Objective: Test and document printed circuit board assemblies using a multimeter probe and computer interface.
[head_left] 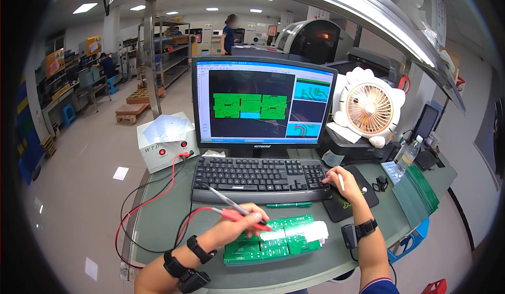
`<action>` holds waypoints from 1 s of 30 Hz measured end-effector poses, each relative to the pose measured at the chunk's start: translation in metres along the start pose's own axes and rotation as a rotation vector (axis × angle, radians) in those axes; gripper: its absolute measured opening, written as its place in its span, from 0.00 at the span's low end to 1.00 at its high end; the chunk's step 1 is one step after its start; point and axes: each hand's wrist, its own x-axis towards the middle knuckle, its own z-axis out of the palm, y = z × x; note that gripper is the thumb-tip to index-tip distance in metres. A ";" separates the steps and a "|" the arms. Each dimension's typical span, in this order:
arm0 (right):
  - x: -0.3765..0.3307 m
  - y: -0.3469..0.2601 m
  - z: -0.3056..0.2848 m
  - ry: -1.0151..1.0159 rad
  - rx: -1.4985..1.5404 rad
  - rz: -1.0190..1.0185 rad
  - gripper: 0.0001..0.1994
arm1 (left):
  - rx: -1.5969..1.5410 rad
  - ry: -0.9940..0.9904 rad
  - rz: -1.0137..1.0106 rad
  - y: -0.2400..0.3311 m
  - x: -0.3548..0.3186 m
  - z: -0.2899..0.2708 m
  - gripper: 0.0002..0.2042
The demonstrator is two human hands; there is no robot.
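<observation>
My left hand [243,225] is closed round two test probes, a red probe [235,216] and a grey pen-shaped probe [227,200]. Their tips point down at a stack of green circuit boards [258,246] on the bench; whether they touch it is hard to tell. A white patch [316,232] covers the boards' right end. My right hand [344,182] is over the number pad of the black keyboard [252,174], its fingers curled. A slim white thing [341,182] shows among them; its kind is unclear.
Behind the keyboard stands a monitor [263,102] with a green board layout. A white tester box [164,149] feeds red and black leads. A green marker [289,205], mouse pad [339,210], fan [371,107], bottle [409,154] and more green boards [418,194] lie around.
</observation>
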 end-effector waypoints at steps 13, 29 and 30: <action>-0.006 0.003 -0.004 0.096 0.347 0.079 0.08 | 0.497 0.379 0.033 -0.012 0.008 -0.029 0.19; -0.056 -0.051 0.023 0.543 1.003 0.287 0.07 | 0.607 0.437 0.146 -0.037 0.016 -0.045 0.18; -0.061 -0.053 0.026 0.566 1.018 0.313 0.07 | 0.608 0.395 0.128 -0.033 0.016 -0.046 0.20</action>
